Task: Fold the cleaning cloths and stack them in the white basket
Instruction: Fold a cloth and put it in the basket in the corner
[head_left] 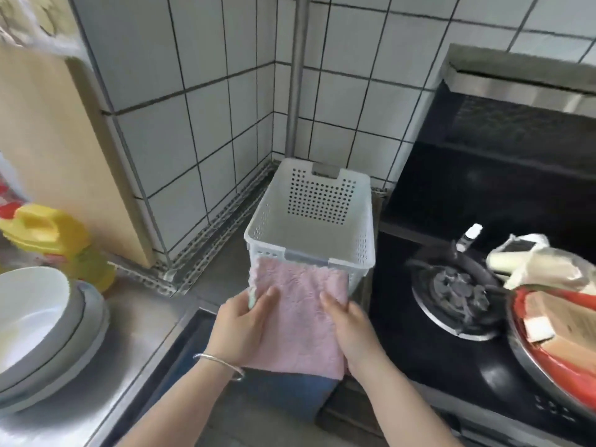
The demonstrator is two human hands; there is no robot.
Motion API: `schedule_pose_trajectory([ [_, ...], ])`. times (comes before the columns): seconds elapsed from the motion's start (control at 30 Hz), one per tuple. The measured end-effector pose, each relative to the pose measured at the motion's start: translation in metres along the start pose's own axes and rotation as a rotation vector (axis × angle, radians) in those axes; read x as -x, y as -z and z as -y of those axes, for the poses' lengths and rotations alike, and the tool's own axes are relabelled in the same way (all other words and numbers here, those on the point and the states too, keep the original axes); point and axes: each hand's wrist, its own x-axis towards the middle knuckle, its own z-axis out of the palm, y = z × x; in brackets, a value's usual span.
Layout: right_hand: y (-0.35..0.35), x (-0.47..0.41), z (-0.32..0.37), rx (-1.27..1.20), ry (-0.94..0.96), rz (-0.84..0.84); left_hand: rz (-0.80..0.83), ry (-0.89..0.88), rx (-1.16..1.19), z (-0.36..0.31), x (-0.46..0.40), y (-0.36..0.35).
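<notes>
Far left of the white basket [309,221] I see stacked white bowls [38,321] on the steel counter [135,356], with a yellow bottle [61,240] behind them and a wooden board [61,150] leaning on the tiled wall [206,91]. Just in front of the basket is the pink cloth [298,314], held flat, its far edge overlapping the basket's near rim; under it I see a blue cloth [287,398], nearer to me than the basket. My left hand [242,324] grips the pink cloth's left edge, fingers on top and curled over it; a silver bangle [219,366] sits on that wrist. My right hand [351,327] clasps the right edge, fingers laid over the top. The basket stands in the tiled corner, and I see nothing inside it from here. Right of the basket is the black gas stove [458,317] with a burner [458,291], then a metal tray with red contents [558,337] at the far right.
</notes>
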Motion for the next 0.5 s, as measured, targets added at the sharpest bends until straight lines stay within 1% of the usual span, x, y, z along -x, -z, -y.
schedule_pose_trajectory([
  [0.07, 0.007, -0.029, 0.018, -0.006, 0.029, -0.050, 0.002, -0.052, 0.004, -0.023, -0.033, -0.010],
  [0.13, 0.012, -0.052, 0.035, -0.027, 0.010, -0.096, -0.004, -0.059, 0.064, -0.044, -0.056, -0.021],
  [0.23, 0.025, -0.084, 0.063, -0.119, -0.018, -0.102, -0.020, -0.085, 0.163, -0.073, -0.087, -0.037],
  [0.27, 0.031, -0.096, 0.073, -0.203, -0.020, -0.073, -0.033, -0.086, 0.221, -0.081, -0.099, -0.043],
  [0.33, 0.045, -0.116, 0.090, -0.515, -0.022, 0.056, -0.085, -0.065, 0.356, -0.092, -0.123, -0.055],
  [0.37, 0.051, -0.128, 0.098, -0.677, -0.023, 0.123, -0.137, -0.037, 0.409, -0.096, -0.136, -0.061],
  [0.4, 0.055, -0.139, 0.103, -0.767, 0.000, 0.186, -0.206, -0.017, 0.446, -0.099, -0.147, -0.067],
  [0.43, 0.055, -0.150, 0.107, -0.751, 0.030, 0.217, -0.269, 0.004, 0.484, -0.102, -0.158, -0.073],
  [0.47, 0.053, -0.161, 0.109, -0.665, 0.056, 0.202, -0.310, 0.010, 0.531, -0.105, -0.168, -0.080],
  [0.5, 0.051, -0.174, 0.109, -0.521, 0.073, 0.162, -0.322, 0.017, 0.582, -0.106, -0.179, -0.086],
])
